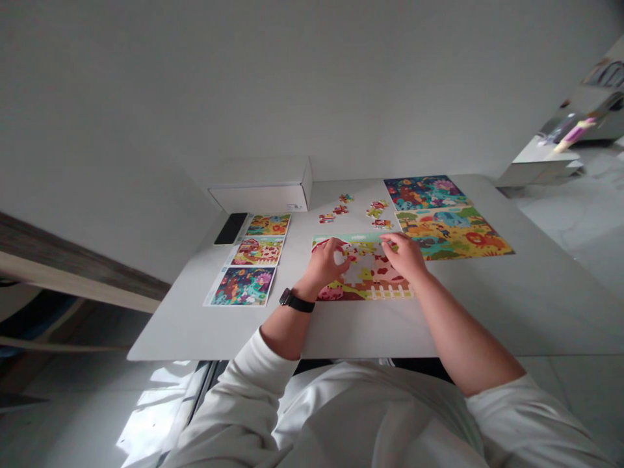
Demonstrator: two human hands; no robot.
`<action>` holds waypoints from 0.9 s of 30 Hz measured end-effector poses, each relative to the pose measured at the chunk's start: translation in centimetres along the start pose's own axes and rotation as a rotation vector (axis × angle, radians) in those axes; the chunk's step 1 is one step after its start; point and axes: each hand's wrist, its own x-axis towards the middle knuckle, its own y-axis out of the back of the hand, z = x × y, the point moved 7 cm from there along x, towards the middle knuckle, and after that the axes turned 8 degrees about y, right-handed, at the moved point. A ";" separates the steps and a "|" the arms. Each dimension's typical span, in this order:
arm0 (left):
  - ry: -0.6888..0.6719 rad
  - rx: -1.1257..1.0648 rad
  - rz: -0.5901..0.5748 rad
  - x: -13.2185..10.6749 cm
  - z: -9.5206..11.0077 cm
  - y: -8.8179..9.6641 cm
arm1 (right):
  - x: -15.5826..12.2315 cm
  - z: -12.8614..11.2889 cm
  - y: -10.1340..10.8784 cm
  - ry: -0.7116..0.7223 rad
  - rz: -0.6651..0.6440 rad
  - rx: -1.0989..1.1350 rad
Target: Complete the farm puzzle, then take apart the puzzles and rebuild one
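Note:
A farm jigsaw puzzle (390, 291) lies on the table in front of me, with a red barn, a spotted cow and a white fence. Grey table shows through a gap in its middle. My left hand (325, 265) is over the puzzle's left part, its thumb and index finger curved apart with nothing visible between them. Over the upper right part rests my right hand (405, 255), fingers stretched leftward and slightly apart, tips at the puzzle surface. Its palm hides some of the picture. Loose puzzle pieces (340, 209) lie beyond the puzzle, with another group of pieces (377, 208) further right.
Three small picture cards (244, 286) lie in a column at left, beside a black phone (231, 229). Behind them a white box (260, 197) stands against the wall. At right are an assembled safari puzzle (458, 240) and a dark-blue puzzle (419, 194) on the table (273, 335).

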 end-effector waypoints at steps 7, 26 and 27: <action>-0.149 -0.060 0.121 -0.6 2.5 0.9 | -1.3 -0.7 -2.5 -0.329 -0.201 0.489; 0.276 -0.772 0.106 0.7 -1.5 0.4 | -0.5 0.3 -0.2 -0.405 0.229 0.748; 0.311 -0.824 0.095 0.7 -1.6 0.3 | -0.4 0.4 0.0 -0.403 0.240 0.737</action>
